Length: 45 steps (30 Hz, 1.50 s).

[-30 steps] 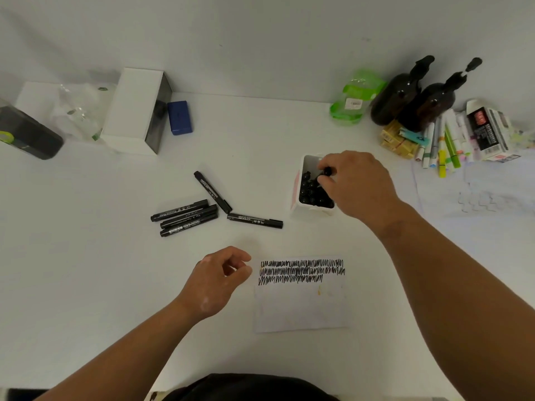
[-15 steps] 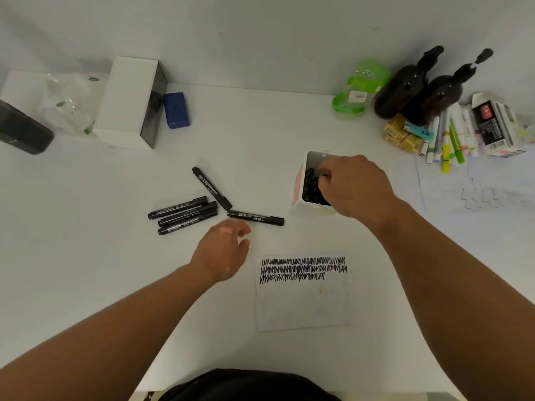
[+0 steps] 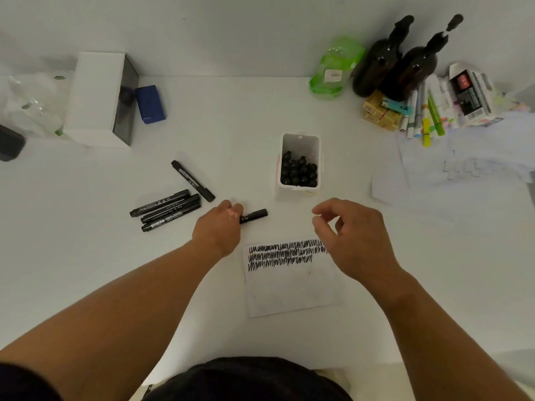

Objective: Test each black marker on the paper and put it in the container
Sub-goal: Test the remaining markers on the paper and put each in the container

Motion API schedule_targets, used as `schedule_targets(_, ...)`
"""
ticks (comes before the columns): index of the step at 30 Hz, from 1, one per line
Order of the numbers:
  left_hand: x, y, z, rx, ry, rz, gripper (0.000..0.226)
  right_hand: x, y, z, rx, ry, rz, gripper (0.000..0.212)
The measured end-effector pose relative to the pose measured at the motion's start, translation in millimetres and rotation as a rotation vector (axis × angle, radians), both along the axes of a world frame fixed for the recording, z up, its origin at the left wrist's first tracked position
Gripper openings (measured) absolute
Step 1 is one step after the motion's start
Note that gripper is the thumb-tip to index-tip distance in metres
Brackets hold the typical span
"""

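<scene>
- Left hand (image 3: pixel 220 225): fingers closed round one end of a black marker (image 3: pixel 254 215). The marker lies flat near the middle of the worktop (image 3: pixel 86 270), just beyond the paper. Judged: it was chosen as the one closest to the paper and is next for testing.
- Right hand (image 3: pixel 354 231): released, fingers loosely bent, holding nothing. It sits over the paper's right edge. Judged: it is placed to receive the marker or pull its cap.
- Paper (image 3: pixel 289 290): flat toward the near edge, with three rows of scribble along its far side. The rest is blank, leaving room for more tests.
- Container (image 3: pixel 301 140): white and upright, just beyond the paper. Markers stand packed inside it, black ends up. Judged: it is kept close for a short reach.
- Three markers (image 3: pixel 166 209): side by side toward the left edge, with a fourth (image 3: pixel 192 180) angled beside them. Judged: these are untested stock.
</scene>
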<state>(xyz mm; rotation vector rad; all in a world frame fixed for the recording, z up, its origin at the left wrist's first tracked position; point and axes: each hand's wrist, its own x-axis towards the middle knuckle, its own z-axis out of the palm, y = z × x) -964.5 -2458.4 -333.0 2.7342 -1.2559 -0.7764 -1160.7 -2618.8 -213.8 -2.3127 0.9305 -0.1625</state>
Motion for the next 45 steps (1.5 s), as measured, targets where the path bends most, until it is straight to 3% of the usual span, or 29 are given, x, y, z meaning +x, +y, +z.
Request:
schedule_targets(5, -24.7, 18.0, 28.3, -0.178, 0.245, 0.229, 0.011, -23.7, 24.8, -33.1, 0.241, 0.153, 0.006, 0.007)
schedule_targets(9, -59.1, 34.1, 59.5, -0.316, 0.764, 0.603, 0.008, -33.5, 47.3, -50.6, 0.495, 0.226, 0.113, 0.025)
schedule_targets(12, -80.4, 41.3, 71.5, -0.423, 1.129, 0.76, 0.023, -35.7, 54.6, -54.9, 0.73, 0.224, 0.164, 0.023)
schedule_targets(18, -95.7, 45.6, 75.3, -0.553, 1.382, 0.804, 0.033, -45.9, 39.5, -56.6, 0.722, 0.135, 0.209, 0.014)
schedule_targets(20, -91.7, 46.6, 76.4, -0.585, 1.372, 0.795, 0.032, -51.5, 31.6, -57.3, 0.723, 0.105, 0.152, 0.015)
schedule_targets(22, -88.9, 45.4, 78.9, -0.54, 1.204, 0.694, 0.027, -57.5, 24.5, -57.2, 0.739, 0.07, 0.101, 0.018)
schedule_targets(25, -91.5, 40.7, 79.9, -0.337, 0.741, 0.277, 0.015, -62.9, 21.2, -56.0, 0.778, 0.003, 0.081, 0.02)
schedule_targets(27, -99.1, 34.9, 80.2, -0.24, 0.603, 0.009, 0.009, -64.8, 23.2, -56.6, 0.834, -0.055, 0.033, 0.019)
schedule_targets(32, -122.7, 18.8, 75.8, -0.174, 0.642, -0.098, 0.021, -65.6, 34.6, -64.2, 1.124, -0.205, -0.134, 0.013)
schedule_targets(38, -140.8, 9.0, 58.8, -0.173, 0.683, -0.053, 0.025, -67.7, 47.4, -83.4, 1.166, -0.169, -0.185, 0.023)
schedule_targets(45, -141.5, 4.5, 42.5, -0.215, 0.643, -0.088, 0.021, -74.2, 45.0, -94.5, 1.376, -0.276, -0.257, 0.014)
